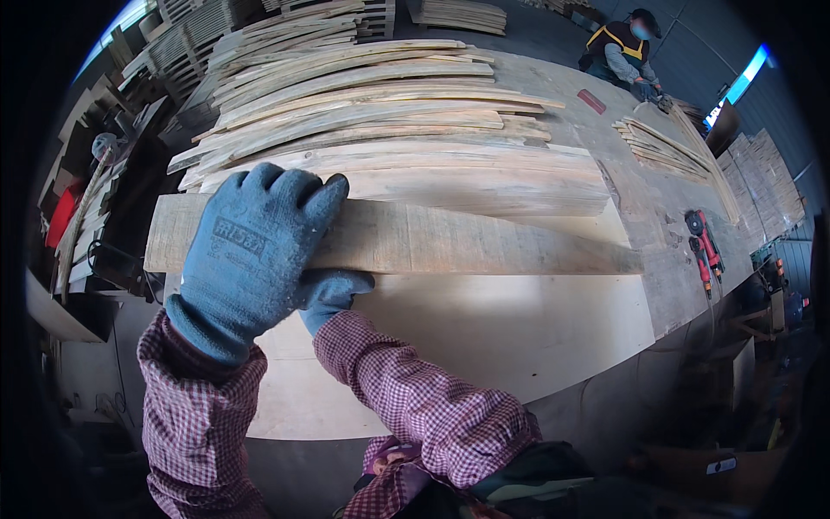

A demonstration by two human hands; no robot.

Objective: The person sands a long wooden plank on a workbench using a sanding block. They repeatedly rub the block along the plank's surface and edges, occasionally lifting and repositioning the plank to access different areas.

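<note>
Gloved hands on timber: left hand, in a blue work glove, spread flat and open over the near end of a long wooden plank, pressing rather than clasping. Right hand tucked under the left, mostly hidden; thumb at the plank's near edge, closure of the fingers impossible to tell. Plank lying crosswise on a pale sheet of plywood, its far edge against a heaped stack of curved wooden strips on the workbench.

Likely trouble: plank's left end jutting past the bench, so a slackened press could tip or slide it off; rough sawn edges apt to snag a glove; stack behind perhaps loose enough to shift if nudged.

Red power tool near the bench's right edge, type unclear. Second person at the far corner, hands obscured by a smaller pile of strips. Surroundings dark and bent at the rim.
</note>
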